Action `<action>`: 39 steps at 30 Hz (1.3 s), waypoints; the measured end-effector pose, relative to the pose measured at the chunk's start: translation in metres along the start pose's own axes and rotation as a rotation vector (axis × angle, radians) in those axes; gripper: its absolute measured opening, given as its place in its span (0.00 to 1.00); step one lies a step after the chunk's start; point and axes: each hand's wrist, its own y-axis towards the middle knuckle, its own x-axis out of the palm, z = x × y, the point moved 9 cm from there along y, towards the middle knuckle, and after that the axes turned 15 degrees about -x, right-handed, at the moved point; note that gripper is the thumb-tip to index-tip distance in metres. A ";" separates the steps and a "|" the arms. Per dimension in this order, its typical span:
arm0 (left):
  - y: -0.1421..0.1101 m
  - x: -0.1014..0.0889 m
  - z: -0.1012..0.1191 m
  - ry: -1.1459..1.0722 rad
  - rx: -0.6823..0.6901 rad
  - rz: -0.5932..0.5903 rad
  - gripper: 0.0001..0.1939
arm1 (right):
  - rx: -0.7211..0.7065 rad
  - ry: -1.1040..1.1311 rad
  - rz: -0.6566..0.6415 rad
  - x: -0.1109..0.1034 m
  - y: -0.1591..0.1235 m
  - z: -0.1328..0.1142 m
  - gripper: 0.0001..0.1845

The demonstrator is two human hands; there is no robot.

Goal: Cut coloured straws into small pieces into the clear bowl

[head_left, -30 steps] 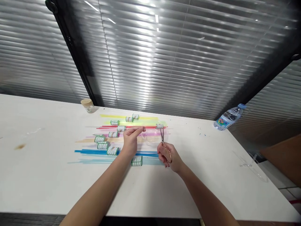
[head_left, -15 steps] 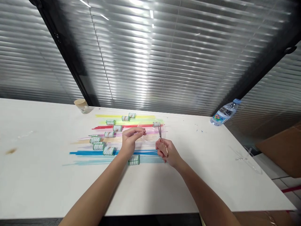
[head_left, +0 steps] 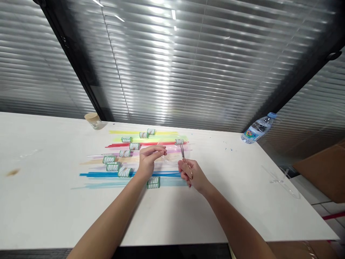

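Note:
My left hand (head_left: 151,158) is closed in a pinch above the middle of the bundles. Whatever sits between its fingertips is too thin and clear to make out. My right hand (head_left: 193,174) grips scissors (head_left: 183,154) with copper-coloured handles, blades pointing up and slightly left, apart from the left fingertips. Beneath both hands lie long thin strips in coloured bundles: yellow (head_left: 126,132), red (head_left: 118,145), dark blue (head_left: 99,175) and pale blue (head_left: 105,185) among them. Green-and-white paper labels (head_left: 125,172) wrap the bundles. My hands and forearms hide parts of them.
A plastic water bottle (head_left: 258,128) stands at the back right edge, and a beige-lidded cup (head_left: 93,121) at the back left. Clear looped strips (head_left: 280,182) lie on the right. Small blue scraps (head_left: 226,148) dot the white table (head_left: 202,223). Blinds rise behind.
The scissor blades have tilted slightly further left. Both hands stay in nearly the same place. At the left end of the pink bundle, a thin strip's tip now looks pale and reaches further left.

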 end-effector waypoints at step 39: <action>0.000 -0.005 0.002 0.018 0.014 0.040 0.03 | 0.090 -0.061 -0.002 0.005 -0.004 0.005 0.31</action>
